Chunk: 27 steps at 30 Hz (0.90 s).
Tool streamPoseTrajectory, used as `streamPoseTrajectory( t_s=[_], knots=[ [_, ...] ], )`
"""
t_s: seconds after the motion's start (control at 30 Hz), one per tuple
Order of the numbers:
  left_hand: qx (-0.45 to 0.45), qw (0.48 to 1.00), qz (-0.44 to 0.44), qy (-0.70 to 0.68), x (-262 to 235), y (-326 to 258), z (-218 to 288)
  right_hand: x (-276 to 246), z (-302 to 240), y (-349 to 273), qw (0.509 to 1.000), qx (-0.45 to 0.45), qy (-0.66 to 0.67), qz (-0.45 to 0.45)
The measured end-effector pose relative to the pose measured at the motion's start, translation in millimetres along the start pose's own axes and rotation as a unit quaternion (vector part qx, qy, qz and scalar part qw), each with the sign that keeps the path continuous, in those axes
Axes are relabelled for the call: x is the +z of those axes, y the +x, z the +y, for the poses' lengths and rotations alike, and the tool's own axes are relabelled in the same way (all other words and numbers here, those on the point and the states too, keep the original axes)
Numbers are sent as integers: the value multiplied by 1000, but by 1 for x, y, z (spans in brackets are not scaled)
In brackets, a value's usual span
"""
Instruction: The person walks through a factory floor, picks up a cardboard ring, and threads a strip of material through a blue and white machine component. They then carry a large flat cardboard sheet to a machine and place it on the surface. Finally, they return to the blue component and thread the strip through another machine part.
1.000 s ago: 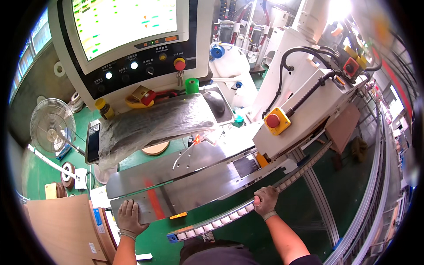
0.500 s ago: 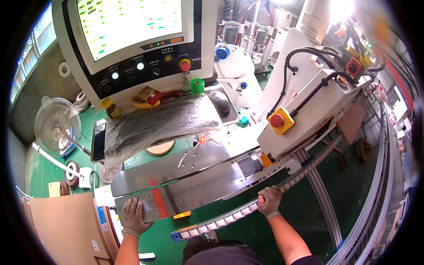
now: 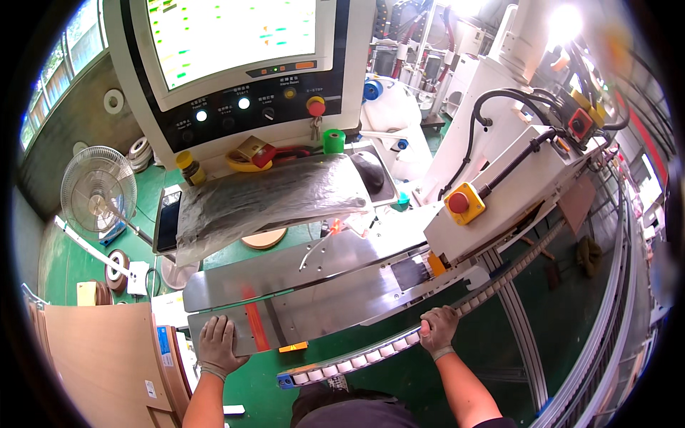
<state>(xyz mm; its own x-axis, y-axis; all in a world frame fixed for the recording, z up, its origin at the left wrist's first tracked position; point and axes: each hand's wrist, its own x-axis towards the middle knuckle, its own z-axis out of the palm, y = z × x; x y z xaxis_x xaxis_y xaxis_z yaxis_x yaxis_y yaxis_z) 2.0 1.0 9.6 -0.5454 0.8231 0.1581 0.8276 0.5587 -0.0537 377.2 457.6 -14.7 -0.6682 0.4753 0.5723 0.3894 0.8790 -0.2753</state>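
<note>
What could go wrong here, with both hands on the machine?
The right hand grips the roller rail close to the machine's infeed; fingers could get pinched if it runs. The left hand lies flat on the steel plate near its edge, so a slip could scrape it.

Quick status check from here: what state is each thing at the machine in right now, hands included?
Left hand: flat, palm down on the metal plate.
Right hand: closed around the roller rail.
Screen: lit.
Panel lamps: two glowing white.
Fan: too blurred to tell if spinning.
Keyboard: covered in clear plastic.
Red stop button: cannot tell if pressed.
</note>
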Motion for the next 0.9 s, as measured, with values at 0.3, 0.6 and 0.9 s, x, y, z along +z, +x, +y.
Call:
streamPoseTrajectory(
  t_s=[0.3,0.6,0.9],
  knots=[
    [-4,1000,12,-5,1,1,1,2,4,-5,1000,-2,-4,-15],
    [-6,1000,11,-4,1,1,2,0,2,-4,1000,-3,2,-8],
    [-2,1000,2,-14,2,1,1,-1,1,-2,1000,0,6,-1]
  ],
)
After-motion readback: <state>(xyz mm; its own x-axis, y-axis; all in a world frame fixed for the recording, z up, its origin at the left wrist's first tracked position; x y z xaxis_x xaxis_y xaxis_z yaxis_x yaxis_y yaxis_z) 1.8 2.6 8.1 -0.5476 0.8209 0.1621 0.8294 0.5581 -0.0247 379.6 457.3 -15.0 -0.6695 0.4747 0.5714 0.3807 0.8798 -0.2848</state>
